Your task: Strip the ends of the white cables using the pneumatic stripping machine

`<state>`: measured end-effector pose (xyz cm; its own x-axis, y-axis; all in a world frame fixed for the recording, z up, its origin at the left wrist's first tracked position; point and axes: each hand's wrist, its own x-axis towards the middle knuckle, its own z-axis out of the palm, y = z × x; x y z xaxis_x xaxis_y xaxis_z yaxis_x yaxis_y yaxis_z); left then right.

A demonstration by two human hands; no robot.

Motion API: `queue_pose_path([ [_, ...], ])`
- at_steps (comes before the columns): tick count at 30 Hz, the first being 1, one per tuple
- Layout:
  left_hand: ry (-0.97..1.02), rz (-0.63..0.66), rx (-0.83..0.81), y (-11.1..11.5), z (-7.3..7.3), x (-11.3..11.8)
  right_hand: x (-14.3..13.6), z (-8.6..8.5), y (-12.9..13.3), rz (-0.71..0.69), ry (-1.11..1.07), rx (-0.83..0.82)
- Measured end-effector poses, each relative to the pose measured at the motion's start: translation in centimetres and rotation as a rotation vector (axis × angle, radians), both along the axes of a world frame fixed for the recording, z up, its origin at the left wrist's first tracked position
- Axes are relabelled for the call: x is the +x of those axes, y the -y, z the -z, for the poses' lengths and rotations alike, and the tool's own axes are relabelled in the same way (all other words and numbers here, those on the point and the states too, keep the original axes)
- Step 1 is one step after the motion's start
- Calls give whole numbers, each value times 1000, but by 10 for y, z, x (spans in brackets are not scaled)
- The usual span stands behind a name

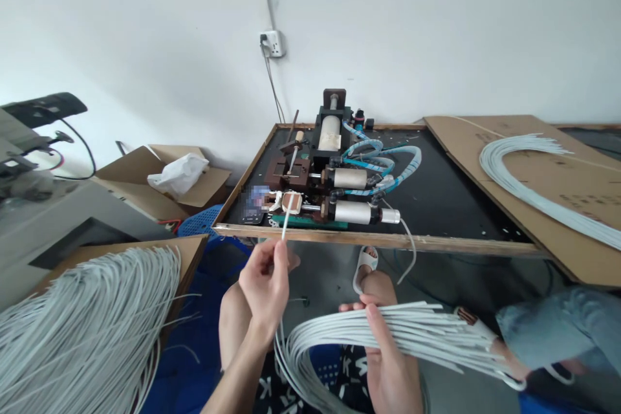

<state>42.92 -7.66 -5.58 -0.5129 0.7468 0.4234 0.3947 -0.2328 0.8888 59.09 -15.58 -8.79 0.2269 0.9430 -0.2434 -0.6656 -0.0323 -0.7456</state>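
Between the thumb and fingers of my left hand (266, 278) is one white cable (286, 222). Its far end reaches up to the clamp (292, 203) at the front of a pneumatic machine (334, 174); whether it sits inside the jaws I cannot tell. My right hand (385, 349) is closed around a looped bundle of white cables (334, 328) over my lap, thumb on top. The bundle's cut ends fan out to the right.
A large pile of white cables (97, 310) lies on cardboard at left. Another bundle (533, 187) rests on a cardboard sheet (504, 136) at right. An open carton (130, 187) stands behind left. The table's wooden edge (412, 242) runs before me. Another person's sleeve (557, 326) is at right.
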Motion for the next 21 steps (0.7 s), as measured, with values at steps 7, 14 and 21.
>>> queue_pose_path([
  [7, -585, 753, -80, 6, -3, 6, -20, -9, 10, -72, -90, -11],
  [14, -508, 1028, -205, 29, -27, 0, -19, -13, 2, 62, 136, 4],
  [21, -459, 991, -222, 33, -12, -4, -14, -18, -8, 105, 234, -47],
])
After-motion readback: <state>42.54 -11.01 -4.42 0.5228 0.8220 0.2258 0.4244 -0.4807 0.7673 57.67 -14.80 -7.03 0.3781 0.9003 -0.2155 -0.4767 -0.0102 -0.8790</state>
